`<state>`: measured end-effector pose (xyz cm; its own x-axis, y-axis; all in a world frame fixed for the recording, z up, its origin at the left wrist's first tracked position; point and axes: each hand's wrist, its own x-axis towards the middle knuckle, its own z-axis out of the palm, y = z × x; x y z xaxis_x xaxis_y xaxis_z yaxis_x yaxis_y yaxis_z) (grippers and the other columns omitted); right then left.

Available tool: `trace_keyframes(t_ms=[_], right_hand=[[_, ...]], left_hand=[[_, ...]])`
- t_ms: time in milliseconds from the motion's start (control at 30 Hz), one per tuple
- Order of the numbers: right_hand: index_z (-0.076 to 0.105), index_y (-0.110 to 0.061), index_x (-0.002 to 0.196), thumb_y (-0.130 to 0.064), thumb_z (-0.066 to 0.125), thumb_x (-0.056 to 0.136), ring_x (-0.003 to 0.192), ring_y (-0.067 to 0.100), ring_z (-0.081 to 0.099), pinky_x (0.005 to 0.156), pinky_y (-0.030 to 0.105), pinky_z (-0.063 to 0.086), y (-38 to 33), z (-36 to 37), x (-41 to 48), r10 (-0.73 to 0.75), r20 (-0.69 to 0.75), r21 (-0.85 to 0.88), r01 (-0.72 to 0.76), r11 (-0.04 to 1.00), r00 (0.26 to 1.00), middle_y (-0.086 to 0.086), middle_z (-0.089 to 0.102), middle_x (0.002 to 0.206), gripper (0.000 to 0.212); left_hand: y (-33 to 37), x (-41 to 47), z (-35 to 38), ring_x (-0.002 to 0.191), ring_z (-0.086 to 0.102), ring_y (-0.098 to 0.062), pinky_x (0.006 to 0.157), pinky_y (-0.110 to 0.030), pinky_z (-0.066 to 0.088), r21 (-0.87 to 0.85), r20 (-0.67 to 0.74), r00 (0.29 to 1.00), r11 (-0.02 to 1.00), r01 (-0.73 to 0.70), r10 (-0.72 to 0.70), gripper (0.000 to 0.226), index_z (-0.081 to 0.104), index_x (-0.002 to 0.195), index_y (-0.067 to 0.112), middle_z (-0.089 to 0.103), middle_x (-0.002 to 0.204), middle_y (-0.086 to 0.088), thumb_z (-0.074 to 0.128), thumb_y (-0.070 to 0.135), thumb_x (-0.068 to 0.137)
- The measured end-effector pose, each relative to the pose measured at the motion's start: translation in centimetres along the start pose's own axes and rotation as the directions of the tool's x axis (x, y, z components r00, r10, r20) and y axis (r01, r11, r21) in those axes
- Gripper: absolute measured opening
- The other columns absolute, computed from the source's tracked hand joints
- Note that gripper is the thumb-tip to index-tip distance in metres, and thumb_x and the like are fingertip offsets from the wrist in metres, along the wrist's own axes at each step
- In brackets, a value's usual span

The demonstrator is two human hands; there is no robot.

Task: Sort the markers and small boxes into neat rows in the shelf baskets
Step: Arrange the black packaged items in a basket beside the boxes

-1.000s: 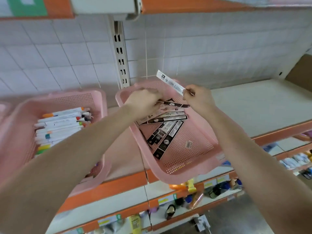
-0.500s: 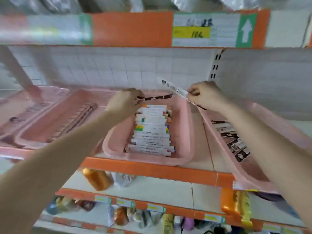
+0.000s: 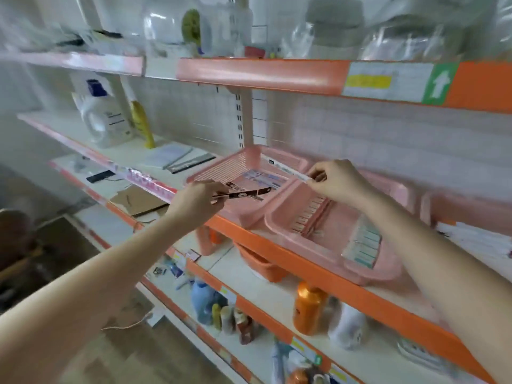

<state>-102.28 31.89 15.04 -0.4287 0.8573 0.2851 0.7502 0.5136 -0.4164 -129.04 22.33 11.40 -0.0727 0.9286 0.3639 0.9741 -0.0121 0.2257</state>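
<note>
Two slim boxes were in the air, one in each hand. Your left hand (image 3: 198,202) had its fingers curled round one end of the dark box (image 3: 243,193), which stuck out roughly level to the right over the front of the left pink basket (image 3: 221,169). Your right hand (image 3: 336,180) pinched the white box (image 3: 285,169) by its near end between thumb and fingertips, and the rest slanted up and left above the basket rims. Both looked like light, thin card cartons: stiff along their length, but likely to dent under a hard squeeze and to swing when held by the tip. A grip nearer the middle, on the long edges, would probably have been steadier for laying them flat. The right pink basket (image 3: 318,253) already held a row of slim items (image 3: 310,214).
</note>
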Motion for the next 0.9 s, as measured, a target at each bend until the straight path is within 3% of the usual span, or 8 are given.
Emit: trace_keyframes(t_ms=[167,333,433,567,633,733,800,900], right_hand=[[0.069,-0.02,0.097,-0.023,0.061,0.089,0.072,0.012,0.056,0.058,0.013,0.041,-4.0,5.2,4.6,-0.074,0.023,-0.007,0.074,0.997,0.997,-0.005,0.066,0.089,0.011],[0.073,-0.01,0.094,-0.019,0.066,0.086,0.084,0.017,0.052,0.062,0.025,0.029,-3.5,8.6,8.3,-0.081,0.006,0.016,0.081,0.997,0.997,0.005,0.063,0.09,0.014],[0.074,-0.016,0.096,-0.024,0.066,0.087,0.083,0.015,0.053,0.062,0.023,0.031,-2.4,8.8,10.6,-0.058,-0.008,-0.031,0.058,0.998,0.998,-0.004,0.056,0.087,0.014],[0.073,-0.018,0.104,-0.03,0.069,0.084,0.076,0.02,0.063,0.068,0.026,0.048,-0.2,8.3,14.7,-0.003,0.064,-0.057,0.007,0.998,0.998,0.001,0.071,0.091,0.024],[0.072,-0.019,0.105,-0.032,0.068,0.085,0.068,0.02,0.063,0.062,0.025,0.048,0.6,8.5,16.7,0.005,0.109,-0.107,0.007,0.994,0.994,-0.001,0.071,0.085,0.025],[0.073,-0.021,0.102,-0.031,0.066,0.087,0.057,0.015,0.054,0.053,0.022,0.042,1.1,9.8,18.9,0.004,0.149,-0.155,0.02,0.988,0.989,-0.014,0.061,0.072,0.019],[0.075,-0.023,0.099,-0.031,0.067,0.085,0.058,0.013,0.058,0.054,0.024,0.046,1.4,11.1,20.1,-0.024,0.21,-0.191,0.065,0.979,0.977,-0.017,0.064,0.073,0.018],[0.075,-0.027,0.094,-0.031,0.068,0.085,0.064,0.014,0.062,0.058,0.03,0.05,1.7,12.8,21.1,-0.032,0.303,-0.192,0.094,0.977,0.953,-0.018,0.066,0.069,0.013]], left_hand=[[-7.0,-0.2,-1.2,0.082,0.063,-0.018,0.067,-0.034,0.054,-0.016,-0.043,0.997,0.998,0.063,-0.063,0.02,0.068,0.105,0.02,0.067,0.102,0.005,0.058,0.018,0.089],[-9.9,1.7,0.3,0.087,0.064,-0.019,0.069,-0.035,0.055,-0.044,-0.024,0.999,0.999,0.022,-0.024,0.019,0.069,0.106,0.019,0.068,0.103,0.003,0.06,0.018,0.089],[-10.2,4.9,1.7,0.089,0.064,-0.016,0.068,-0.034,0.055,-0.086,-0.047,0.999,0.996,-0.008,0.004,0.018,0.069,0.105,0.02,0.068,0.102,0.005,0.061,0.02,0.089],[-9.8,10.0,4.1,0.089,0.063,-0.016,0.07,-0.022,0.046,-0.094,-0.028,0.983,0.979,-0.181,0.179,0.015,0.07,0.101,0.017,0.068,0.097,0.003,0.063,0.016,0.088],[-9.6,12.1,5.3,0.086,0.061,-0.011,0.076,-0.024,0.05,-0.071,0.055,0.963,0.963,-0.261,0.265,0.015,0.069,0.102,0.02,0.067,0.097,0.005,0.063,0.019,0.088],[-9.9,14.1,7.3,0.092,0.058,-0.007,0.079,-0.031,0.053,0.06,0.306,0.907,0.945,-0.323,0.291,0.019,0.065,0.11,0.029,0.065,0.105,0.013,0.057,0.029,0.092],[-10.2,15.2,8.5,0.096,0.061,-0.011,0.076,-0.034,0.054,0.1,0.392,0.872,0.928,-0.358,0.293,0.02,0.063,0.111,0.032,0.065,0.106,0.012,0.056,0.033,0.092],[-10.4,16.3,9.3,0.093,0.059,-0.009,0.073,-0.028,0.051,0.056,0.466,0.836,0.934,-0.354,0.289,0.021,0.063,0.111,0.032,0.065,0.105,0.013,0.058,0.036,0.091]])
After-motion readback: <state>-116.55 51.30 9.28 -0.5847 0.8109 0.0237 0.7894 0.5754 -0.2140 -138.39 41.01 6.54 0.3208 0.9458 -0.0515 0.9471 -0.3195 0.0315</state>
